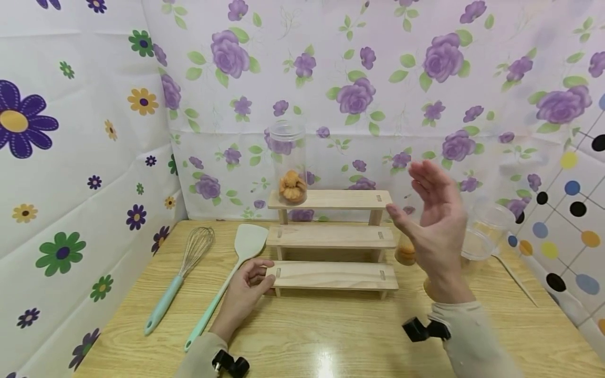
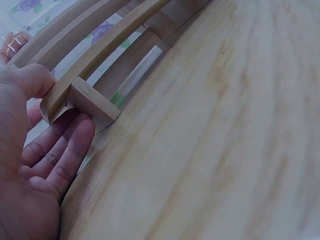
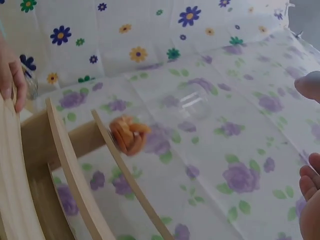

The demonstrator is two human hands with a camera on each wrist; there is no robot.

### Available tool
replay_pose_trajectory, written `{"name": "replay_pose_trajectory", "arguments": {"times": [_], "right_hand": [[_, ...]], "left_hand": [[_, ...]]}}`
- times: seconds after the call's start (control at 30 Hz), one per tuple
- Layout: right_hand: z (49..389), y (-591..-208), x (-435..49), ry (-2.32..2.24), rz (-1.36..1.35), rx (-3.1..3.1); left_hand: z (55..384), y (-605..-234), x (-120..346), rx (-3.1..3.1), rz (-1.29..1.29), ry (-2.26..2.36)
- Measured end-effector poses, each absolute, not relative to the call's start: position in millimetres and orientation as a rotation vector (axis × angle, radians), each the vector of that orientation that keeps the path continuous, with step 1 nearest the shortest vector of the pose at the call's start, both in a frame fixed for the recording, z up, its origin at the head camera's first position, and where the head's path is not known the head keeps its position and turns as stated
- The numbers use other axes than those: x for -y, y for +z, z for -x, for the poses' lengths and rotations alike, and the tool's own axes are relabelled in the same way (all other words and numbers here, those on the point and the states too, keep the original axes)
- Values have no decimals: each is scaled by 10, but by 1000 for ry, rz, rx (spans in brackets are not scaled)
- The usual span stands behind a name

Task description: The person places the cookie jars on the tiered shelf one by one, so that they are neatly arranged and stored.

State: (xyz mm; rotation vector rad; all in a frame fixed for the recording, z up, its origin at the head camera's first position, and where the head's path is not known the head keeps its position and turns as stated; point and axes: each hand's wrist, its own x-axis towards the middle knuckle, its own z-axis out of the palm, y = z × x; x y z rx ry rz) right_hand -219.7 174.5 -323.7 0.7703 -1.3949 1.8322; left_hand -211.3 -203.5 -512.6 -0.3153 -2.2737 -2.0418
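Observation:
A small three-step wooden rack [image 1: 331, 275] stands on the table. My left hand [image 1: 244, 286] grips the left end of its lowest step, thumb above the board [image 2: 107, 42] and fingers curled beneath it. On the left end of the top step is a clear, lidless jar [image 1: 288, 144] with orange-brown twisted snacks [image 1: 292, 186] at its bottom. My right hand [image 1: 437, 226] is raised to the right of the rack, fingers extended and thumb apart, holding nothing. In the right wrist view, the snacks [image 3: 129, 135] sit beyond the top board.
A whisk [image 1: 181, 278] and a pale green turner [image 1: 227, 286] lie left of the rack. To the right, partly behind my right hand, are a jar with orange contents [image 1: 405, 253] and a clear jar [image 1: 491, 223]. A thin pale utensil handle [image 1: 517, 281] lies beside it.

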Motion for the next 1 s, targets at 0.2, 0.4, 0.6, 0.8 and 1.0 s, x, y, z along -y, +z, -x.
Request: {"name": "replay_pose_trajectory", "arguments": {"times": [0.2, 0.4, 0.6, 0.8, 1.0], "right_hand": [[2104, -3298, -2124, 1795, -719, 1373], [2021, -3393, -2523, 1751, -672, 1396], [1904, -3582, -2903, 1719, -557, 1457], [1771, -3833, -3163, 1659, -356, 1618], [1709, -4095, -3238, 1711, -225, 1667]], "left_hand": [[2119, -5142, 2038, 2259, 335, -2056], [2126, -5161, 2034, 2245, 334, -2069], [2133, -5165, 2022, 2244, 313, -2077], [2129, -5158, 2031, 2257, 313, -2061], [2120, -5156, 2043, 2272, 311, -2048]]}}
